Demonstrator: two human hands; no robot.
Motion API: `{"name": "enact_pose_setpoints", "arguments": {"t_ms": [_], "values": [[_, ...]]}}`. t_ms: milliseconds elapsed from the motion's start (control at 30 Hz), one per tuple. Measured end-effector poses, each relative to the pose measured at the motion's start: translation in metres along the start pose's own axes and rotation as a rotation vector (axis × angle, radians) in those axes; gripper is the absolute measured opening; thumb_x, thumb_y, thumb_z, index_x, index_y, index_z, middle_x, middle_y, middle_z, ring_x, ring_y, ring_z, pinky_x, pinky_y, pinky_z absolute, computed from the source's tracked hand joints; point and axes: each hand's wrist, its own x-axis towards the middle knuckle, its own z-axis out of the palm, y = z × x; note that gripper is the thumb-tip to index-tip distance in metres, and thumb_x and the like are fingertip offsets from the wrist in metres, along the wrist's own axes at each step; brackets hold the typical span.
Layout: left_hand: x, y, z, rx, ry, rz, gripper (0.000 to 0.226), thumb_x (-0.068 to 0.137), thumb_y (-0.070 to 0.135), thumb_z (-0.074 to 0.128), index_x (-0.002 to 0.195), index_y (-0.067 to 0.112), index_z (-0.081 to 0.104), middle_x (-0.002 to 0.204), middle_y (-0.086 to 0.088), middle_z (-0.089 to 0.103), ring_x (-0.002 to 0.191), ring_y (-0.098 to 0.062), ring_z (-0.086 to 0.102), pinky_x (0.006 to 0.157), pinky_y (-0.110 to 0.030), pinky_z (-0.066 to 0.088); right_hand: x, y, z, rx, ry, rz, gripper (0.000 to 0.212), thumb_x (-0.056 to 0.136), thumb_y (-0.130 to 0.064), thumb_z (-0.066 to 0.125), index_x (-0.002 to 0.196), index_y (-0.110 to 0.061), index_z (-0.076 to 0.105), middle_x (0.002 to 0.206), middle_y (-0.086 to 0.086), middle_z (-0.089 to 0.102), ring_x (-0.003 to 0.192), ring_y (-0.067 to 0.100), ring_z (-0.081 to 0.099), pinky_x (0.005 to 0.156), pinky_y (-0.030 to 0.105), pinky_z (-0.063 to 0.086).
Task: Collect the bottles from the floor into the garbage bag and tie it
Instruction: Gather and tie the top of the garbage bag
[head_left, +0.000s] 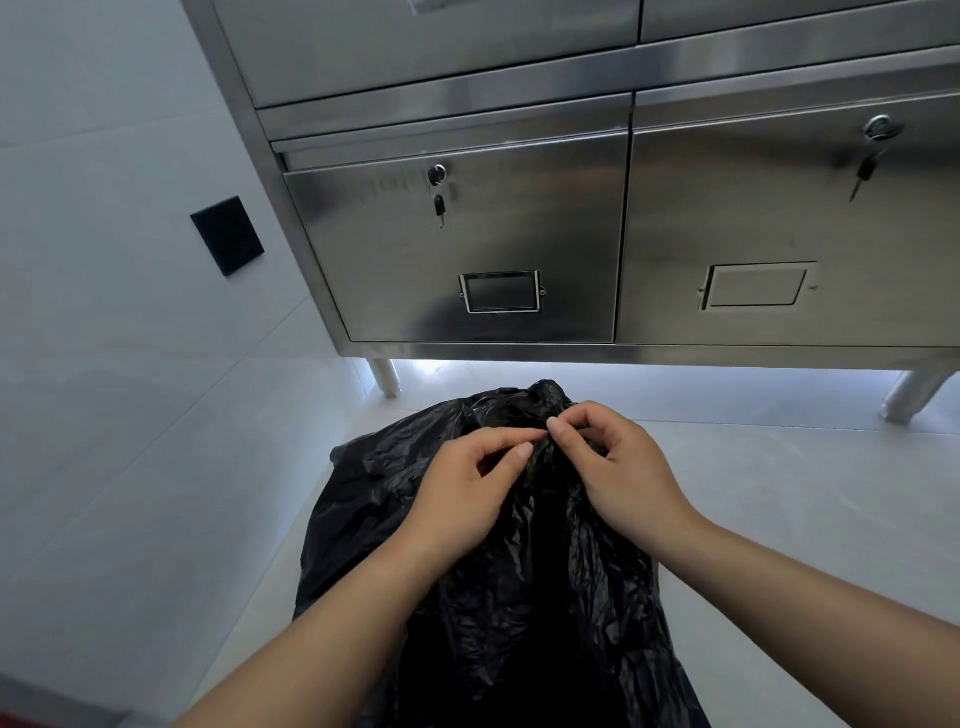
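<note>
A black garbage bag (524, 582) stands on the pale floor in front of me, crumpled and bulging, its top gathered toward the cabinet. My left hand (462, 488) pinches the plastic near the bag's top between thumb and fingers. Touching it from the right, my right hand (613, 467) pinches the same gathered plastic, fingertips meeting those of the left. No bottles show anywhere; the bag's inside is hidden.
A stainless steel cabinet (519, 234) with locked drawers and hanging keys (439, 200) rises just behind the bag on short metal legs (385, 378). A white wall with a black switch plate (227, 235) runs along the left. Bare floor (779, 493) lies to the right.
</note>
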Motion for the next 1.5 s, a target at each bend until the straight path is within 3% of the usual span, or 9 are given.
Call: {"name": "enact_pose_setpoints", "arguments": {"t_ms": [233, 333, 467, 600, 800, 967, 1167, 1367, 1500], "values": [[-0.001, -0.003, -0.005, 0.003, 0.071, -0.002, 0.016, 0.065, 0.031, 0.082, 0.078, 0.036, 0.076, 0.069, 0.016, 0.072, 0.062, 0.004, 0.061, 0.063, -0.009, 0.045, 0.002, 0.003, -0.002, -0.033, 0.033, 0.080, 0.020, 0.082, -0.047, 0.059, 0.068, -0.032, 0.062, 0.072, -0.019, 0.066, 0.068, 0.000, 0.059, 0.065, 0.021, 0.041], [-0.003, 0.000, -0.001, 0.008, 0.097, 0.053, 0.011, 0.076, 0.029, 0.074, 0.086, 0.034, 0.075, 0.082, 0.019, 0.073, 0.080, 0.006, 0.065, 0.076, -0.012, 0.048, 0.006, 0.001, -0.005, -0.017, 0.049, 0.082, 0.020, 0.082, -0.045, 0.062, 0.067, -0.031, 0.064, 0.070, -0.016, 0.067, 0.065, 0.004, 0.059, 0.065, 0.023, 0.043], [-0.004, 0.007, 0.012, 0.083, 0.024, 0.105, 0.018, 0.091, 0.033, 0.055, 0.104, 0.033, 0.068, 0.100, 0.022, 0.068, 0.096, 0.009, 0.059, 0.082, -0.010, 0.043, 0.007, -0.006, -0.016, -0.008, 0.100, 0.058, 0.018, 0.080, -0.038, 0.068, 0.064, -0.030, 0.065, 0.067, -0.023, 0.066, 0.062, -0.007, 0.058, 0.058, 0.005, 0.038], [-0.002, 0.014, 0.038, 0.028, 0.063, 0.101, 0.026, 0.084, 0.040, 0.064, 0.109, 0.032, 0.064, 0.105, 0.022, 0.067, 0.101, 0.011, 0.057, 0.088, -0.010, 0.043, 0.004, -0.010, -0.039, -0.002, 0.155, 0.061, 0.015, 0.077, -0.037, 0.071, 0.064, -0.031, 0.068, 0.068, -0.023, 0.068, 0.066, -0.007, 0.060, 0.061, 0.006, 0.040], [0.012, 0.026, 0.079, 0.000, 0.098, 0.140, 0.023, 0.074, 0.032, 0.076, 0.096, 0.026, 0.072, 0.090, 0.023, 0.068, 0.091, 0.011, 0.061, 0.082, -0.007, 0.043, -0.008, -0.006, -0.080, -0.008, 0.156, 0.130, 0.014, 0.077, -0.037, 0.071, 0.067, -0.028, 0.070, 0.066, -0.016, 0.069, 0.064, 0.000, 0.061, 0.066, 0.021, 0.045], [0.020, 0.026, 0.091, 0.049, 0.016, 0.223, 0.019, 0.071, 0.020, 0.080, 0.089, 0.024, 0.076, 0.081, 0.026, 0.067, 0.083, 0.010, 0.064, 0.077, -0.005, 0.044, -0.020, 0.006, -0.111, 0.080, -0.028, 0.353, 0.018, 0.077, -0.040, 0.070, 0.069, -0.024, 0.070, 0.072, 0.005, 0.072, 0.058, 0.012, 0.063, 0.056, 0.020, 0.047], [0.019, 0.025, 0.093, 0.095, 0.033, 0.291, 0.019, 0.074, 0.019, 0.077, 0.092, 0.023, 0.076, 0.085, 0.015, 0.072, 0.084, 0.004, 0.065, 0.080, -0.013, 0.048, -0.018, 0.012, -0.116, 0.148, -0.119, 0.451, 0.023, 0.075, -0.046, 0.069, 0.068, -0.024, 0.069, 0.074, -0.002, 0.073, 0.064, 0.010, 0.067, 0.059, 0.020, 0.047], [0.012, 0.022, 0.080, 0.075, 0.113, 0.217, 0.019, 0.075, 0.018, 0.076, 0.091, 0.030, 0.075, 0.086, 0.024, 0.070, 0.086, 0.008, 0.064, 0.080, -0.009, 0.047, -0.012, 0.010, -0.100, 0.161, -0.158, 0.375, 0.020, 0.079, -0.044, 0.066, 0.072, -0.025, 0.071, 0.081, 0.003, 0.074, 0.070, 0.011, 0.067, 0.068, 0.023, 0.049], [0.011, 0.015, 0.068, 0.050, 0.145, 0.107, 0.020, 0.076, 0.020, 0.075, 0.086, 0.038, 0.073, 0.083, 0.031, 0.069, 0.085, 0.009, 0.065, 0.078, -0.007, 0.047, -0.012, 0.005, -0.090, 0.120, -0.249, 0.281, 0.016, 0.082, -0.041, 0.064, 0.091, -0.028, 0.069, 0.079, -0.009, 0.073, 0.076, 0.006, 0.067, 0.071, 0.018, 0.049]]}}
